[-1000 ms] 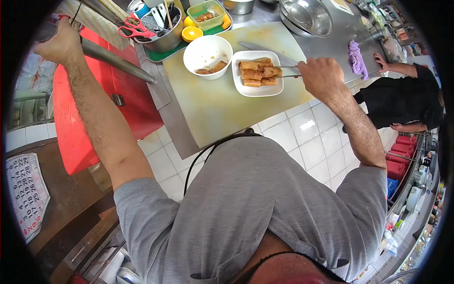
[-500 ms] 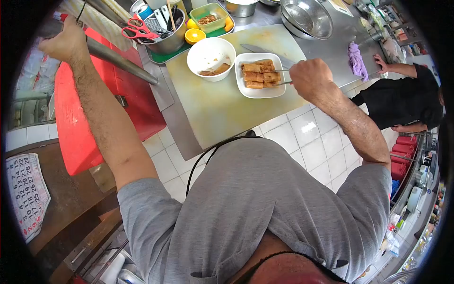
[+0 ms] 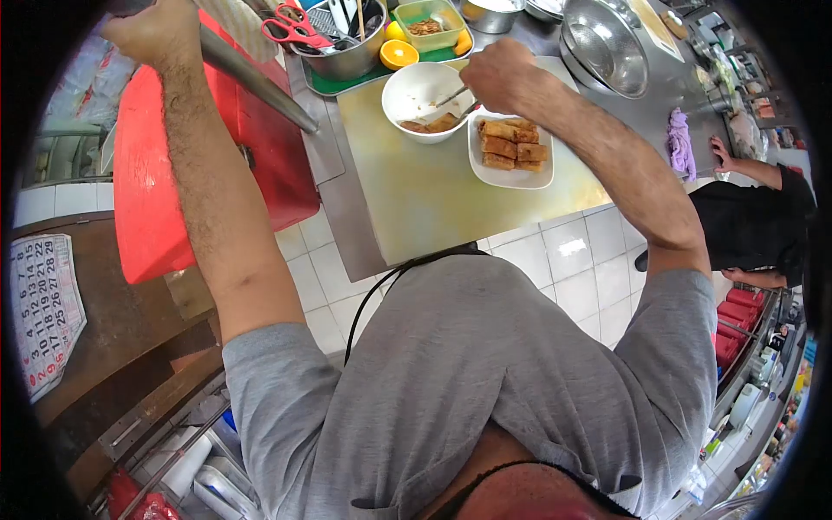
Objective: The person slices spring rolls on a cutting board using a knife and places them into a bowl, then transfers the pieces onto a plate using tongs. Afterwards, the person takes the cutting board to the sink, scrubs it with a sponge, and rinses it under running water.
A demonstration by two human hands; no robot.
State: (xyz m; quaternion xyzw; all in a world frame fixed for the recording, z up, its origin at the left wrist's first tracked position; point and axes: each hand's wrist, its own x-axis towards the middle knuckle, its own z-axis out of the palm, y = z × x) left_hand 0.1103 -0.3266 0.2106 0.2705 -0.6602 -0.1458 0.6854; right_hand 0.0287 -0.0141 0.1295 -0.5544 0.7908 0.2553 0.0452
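Observation:
My right hand (image 3: 500, 76) is closed around slim metal tongs (image 3: 451, 97), their tips inside a round white bowl (image 3: 406, 85). Pieces of browned roll (image 3: 431, 126) lie low in that bowl. Right beside it, below my right forearm, a square white dish (image 3: 522, 180) holds several fried rolls (image 3: 513, 146) set in rows. Both vessels stand on a yellowish cutting board (image 3: 416, 199). At the upper left, my left hand (image 3: 160, 33) is raised past a metal pole, its fingers curled by something dark that I cannot make out.
A metal pot of utensils (image 3: 351, 61) with red scissors (image 3: 295, 28), a cut orange (image 3: 399, 54) and a food tub (image 3: 431, 24) stand behind the board. Metal bowls (image 3: 605, 48) and a purple cloth (image 3: 680, 143) lie right. A red box (image 3: 143, 199) is left; a co-worker (image 3: 745, 217) stands far right.
My right hand has moved left with the tongs, from the rolls in the square dish to the round bowl. The view has shifted, and my left hand appears nearer the top edge.

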